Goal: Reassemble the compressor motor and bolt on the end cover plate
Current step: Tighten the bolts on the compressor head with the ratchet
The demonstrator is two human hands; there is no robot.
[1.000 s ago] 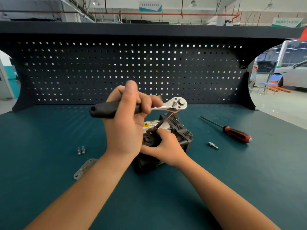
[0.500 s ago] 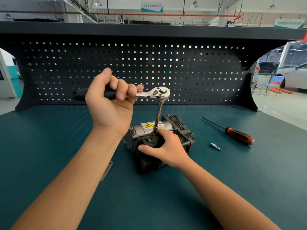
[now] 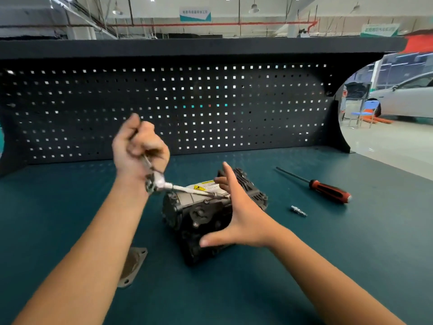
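While left hand (image 3: 140, 146) grips the ratchet (image 3: 155, 182), extension slanting across the compressor (image 3: 199, 216) on the bench (image 3: 58, 207) | right hand (image 3: 241, 221) spread open beside housing | step: likely bolt tightening | next: seat socket squarely; cover plate (image 3: 132, 266) lies unfitted

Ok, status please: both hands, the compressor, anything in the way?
Left hand grips ratchet wrench, blurred. Right hand open, spread beside compressor motor. End cover plate not yet on, lying on bench at left. Screwdriver off to the right, clear.
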